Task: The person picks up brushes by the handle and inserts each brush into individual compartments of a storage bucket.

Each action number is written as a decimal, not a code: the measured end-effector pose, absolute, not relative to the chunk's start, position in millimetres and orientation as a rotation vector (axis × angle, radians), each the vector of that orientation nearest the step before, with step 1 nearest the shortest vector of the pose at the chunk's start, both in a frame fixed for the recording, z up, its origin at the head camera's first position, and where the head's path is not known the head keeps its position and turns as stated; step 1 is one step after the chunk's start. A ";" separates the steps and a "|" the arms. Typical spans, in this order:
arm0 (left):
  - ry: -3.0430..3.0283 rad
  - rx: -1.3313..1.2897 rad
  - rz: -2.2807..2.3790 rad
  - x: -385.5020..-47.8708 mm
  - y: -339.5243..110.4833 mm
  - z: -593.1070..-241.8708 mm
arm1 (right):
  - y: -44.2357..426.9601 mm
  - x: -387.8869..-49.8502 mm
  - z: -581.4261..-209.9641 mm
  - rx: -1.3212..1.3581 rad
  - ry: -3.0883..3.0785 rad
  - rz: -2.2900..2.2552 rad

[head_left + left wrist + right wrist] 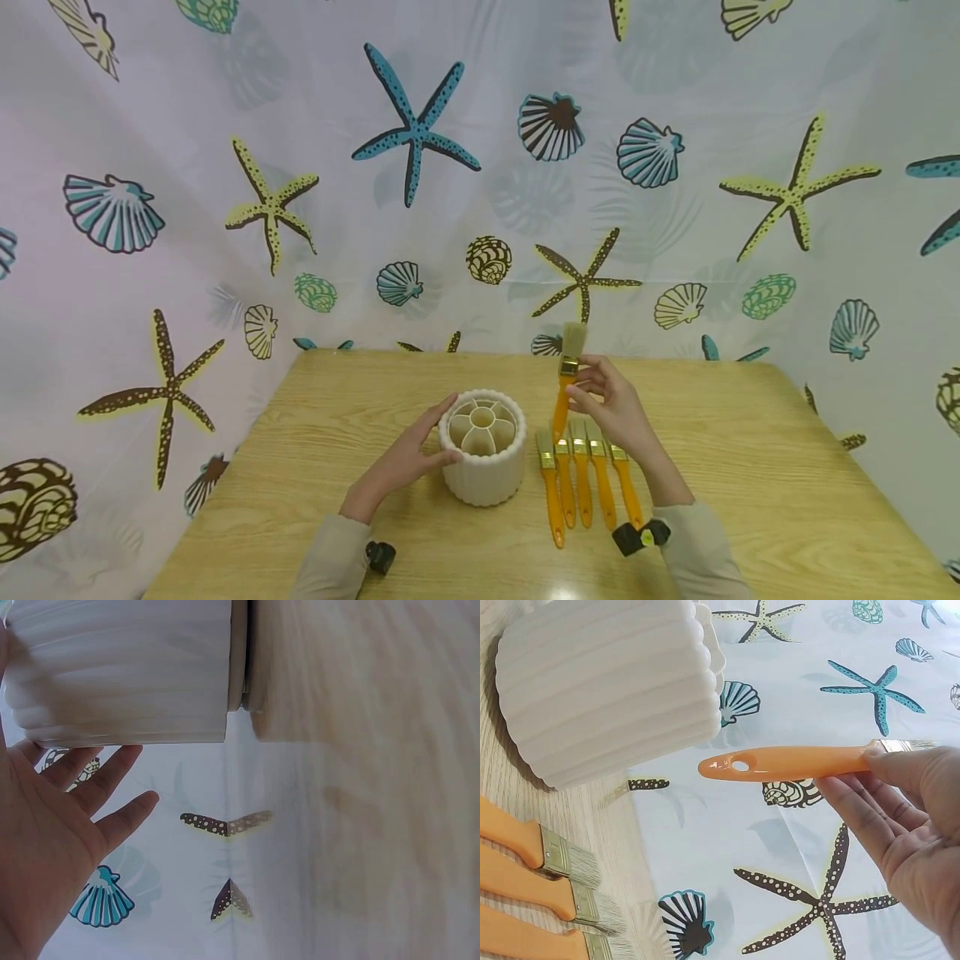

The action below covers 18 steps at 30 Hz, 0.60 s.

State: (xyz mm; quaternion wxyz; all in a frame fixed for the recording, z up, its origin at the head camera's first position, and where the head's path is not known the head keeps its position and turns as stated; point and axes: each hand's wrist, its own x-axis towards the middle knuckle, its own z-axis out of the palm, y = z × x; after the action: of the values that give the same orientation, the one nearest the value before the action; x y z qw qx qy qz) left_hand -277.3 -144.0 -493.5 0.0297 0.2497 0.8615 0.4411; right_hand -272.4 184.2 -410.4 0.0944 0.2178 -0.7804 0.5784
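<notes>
A white ribbed round organizer (483, 482) stands on the table, its open top split into petal-shaped compartments around a central ring. No brushes show inside it. My left hand (405, 457) rests against its left side, fingers spread and fairly straight, thumb at the front rim; the left wrist view shows several fingers extended beside the organizer wall (127, 675). To the right of the organizer, my right hand (611, 408) pinches a paintbrush (795, 762) near its metal ferrule. This brush is raised above the table, bristles up, its orange handle pointing down.
Several similar paintbrushes (582, 487) lie side by side on the wooden table (337, 417), right of the organizer, bristles toward the back. A curtain (480, 200) printed with starfish and shells hangs behind the table and along both sides.
</notes>
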 end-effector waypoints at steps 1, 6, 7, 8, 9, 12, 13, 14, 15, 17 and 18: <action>2.657 0.771 1.360 -277.5 -144.0 -493.7 | 183.9 -272.6 -409.8 0.648 -2.313 1.717; 2.658 0.782 1.363 -278.8 -144.2 -494.7 | 181.7 -274.6 -408.5 0.657 -2.279 1.742; 2.660 0.787 1.362 -279.0 -144.2 -494.8 | 181.0 -275.2 -408.4 0.665 -2.264 1.749; 2.661 0.789 1.361 -279.2 -144.3 -494.8 | 180.4 -275.9 -408.4 0.670 -2.250 1.758; 2.663 0.791 1.361 -279.4 -144.3 -494.7 | 179.7 -276.5 -408.3 0.679 -2.236 1.767; 2.663 0.787 1.358 -279.2 -144.3 -493.8 | 177.3 -277.5 -407.0 0.694 -2.201 1.797; 2.663 0.787 1.357 -279.0 -144.2 -493.6 | 176.8 -277.8 -406.6 0.696 -2.194 1.800; 2.663 0.787 1.356 -278.9 -144.2 -493.4 | 176.3 -277.8 -406.0 0.697 -2.189 1.806; 2.664 0.786 1.355 -278.7 -144.1 -493.3 | 175.6 -277.8 -405.3 0.698 -2.183 1.811; 2.665 0.787 1.354 -278.6 -144.0 -493.5 | 174.5 -278.0 -404.3 0.698 -2.177 1.812; 2.667 0.786 1.352 -278.6 -143.9 -493.7 | 174.0 -278.1 -404.1 0.699 -2.172 1.816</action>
State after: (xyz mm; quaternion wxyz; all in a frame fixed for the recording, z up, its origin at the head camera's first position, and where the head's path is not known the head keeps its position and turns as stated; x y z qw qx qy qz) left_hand -278.6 -143.9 -493.7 0.0247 0.2542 0.8624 0.4371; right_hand -278.1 174.0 -404.1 0.1122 0.2383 -0.7401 0.6188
